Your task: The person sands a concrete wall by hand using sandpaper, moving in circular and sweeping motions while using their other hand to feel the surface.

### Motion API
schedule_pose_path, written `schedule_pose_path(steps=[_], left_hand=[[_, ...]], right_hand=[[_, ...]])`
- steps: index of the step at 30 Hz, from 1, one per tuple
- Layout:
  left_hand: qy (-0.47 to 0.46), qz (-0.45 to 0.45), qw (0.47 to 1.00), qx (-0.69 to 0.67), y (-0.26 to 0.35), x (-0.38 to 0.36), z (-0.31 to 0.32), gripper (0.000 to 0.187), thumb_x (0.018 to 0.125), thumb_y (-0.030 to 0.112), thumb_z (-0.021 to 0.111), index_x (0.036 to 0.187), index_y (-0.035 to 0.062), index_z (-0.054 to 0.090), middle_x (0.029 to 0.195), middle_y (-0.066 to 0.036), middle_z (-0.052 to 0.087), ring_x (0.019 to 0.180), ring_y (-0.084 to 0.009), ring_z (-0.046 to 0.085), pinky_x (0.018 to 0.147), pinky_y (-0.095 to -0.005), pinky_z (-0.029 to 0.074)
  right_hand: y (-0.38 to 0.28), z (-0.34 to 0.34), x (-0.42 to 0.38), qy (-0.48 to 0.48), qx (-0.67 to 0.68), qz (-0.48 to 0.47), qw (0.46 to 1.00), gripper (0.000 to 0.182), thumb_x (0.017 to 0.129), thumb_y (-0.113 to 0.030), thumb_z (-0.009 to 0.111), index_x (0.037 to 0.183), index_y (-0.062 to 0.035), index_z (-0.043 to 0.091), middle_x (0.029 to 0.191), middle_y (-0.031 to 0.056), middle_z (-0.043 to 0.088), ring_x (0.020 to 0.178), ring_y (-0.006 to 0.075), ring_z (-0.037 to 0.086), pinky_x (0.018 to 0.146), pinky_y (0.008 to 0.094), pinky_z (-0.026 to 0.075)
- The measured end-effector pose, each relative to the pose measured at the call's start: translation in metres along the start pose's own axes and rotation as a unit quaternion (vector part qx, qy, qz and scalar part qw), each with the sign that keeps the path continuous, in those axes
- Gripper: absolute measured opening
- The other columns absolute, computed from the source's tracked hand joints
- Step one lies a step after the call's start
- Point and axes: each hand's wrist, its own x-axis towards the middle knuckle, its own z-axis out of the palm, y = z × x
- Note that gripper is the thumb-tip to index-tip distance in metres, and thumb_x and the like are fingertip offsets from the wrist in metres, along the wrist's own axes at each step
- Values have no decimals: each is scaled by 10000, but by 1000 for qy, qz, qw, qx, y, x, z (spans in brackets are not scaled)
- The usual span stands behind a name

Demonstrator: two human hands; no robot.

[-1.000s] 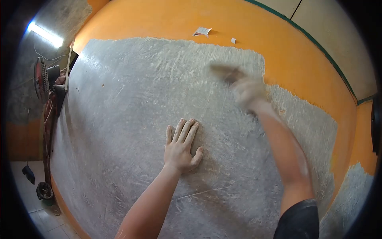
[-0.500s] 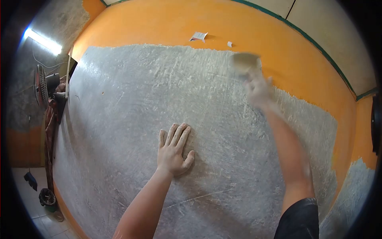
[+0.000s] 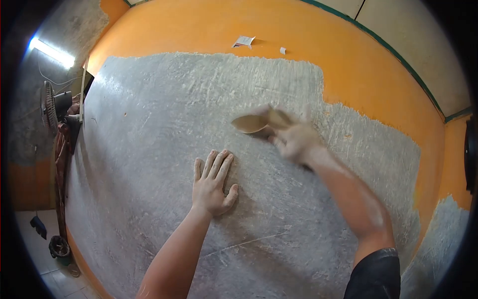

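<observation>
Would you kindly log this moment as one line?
left hand: spread against grey surface; right hand: holding tan sheet-like piece, wall contact unclear; orange paint: above grey surface

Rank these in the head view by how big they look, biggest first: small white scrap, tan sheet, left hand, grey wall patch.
1. Grey wall patch
2. Left hand
3. Tan sheet, blurred and partly covered by the right hand
4. Small white scrap

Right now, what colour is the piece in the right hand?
The piece in the right hand is dull tan, partly blurred; best seen in the head view.
</observation>
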Motion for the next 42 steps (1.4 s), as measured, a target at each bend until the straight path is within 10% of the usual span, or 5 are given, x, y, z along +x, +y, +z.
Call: schedule_pose_path(steps=[4,10,14,34,42], left_hand=[[-1,0,1000,4,-1,-2,1,782,782,389,547,1496,173,313,1561,-35,291,1468,-258,185,1199,-514,37],[8,7,1000,-11,1,2,-2,794,758,364,543,1483,117,333,1552,-80,306,1468,-296,180,1193,-514,34],[-4,3,1000,10,1,-3,-3,788,773,369,536,1491,131,317,1559,-64,291,1471,-282,170,1197,-509,30],[-141,16,990,22,26,-1,-16,943,878,510,489,1513,-41,61,1598,-207,63,1487,-336,-21,1193,-483,-26],[-143,13,989,41,36,3,-7,982,898,607,421,1511,-42,10,1597,-218,14,1481,-354,-63,1182,-505,-45]], right_hand=[[66,-32,26,90,59,340,934,394,1004,-296,372,1204,-78,632,1424,131,491,1469,252,185,1158,624,-50],[21,37,-7,200,7,-41,979,400,1008,-271,332,1257,-93,590,1413,121,507,1437,227,283,1151,642,-2],[68,-6,12,203,-43,263,942,449,1002,-257,334,1379,-69,489,1478,62,446,1410,200,337,1188,554,67],[57,-12,-1,10,-121,246,962,454,948,-119,305,1361,-46,480,1407,119,495,1331,221,438,1190,436,218],[10,29,-59,57,-117,-97,987,464,985,-164,307,1412,-34,433,1477,164,414,1370,292,398,1199,499,139]])
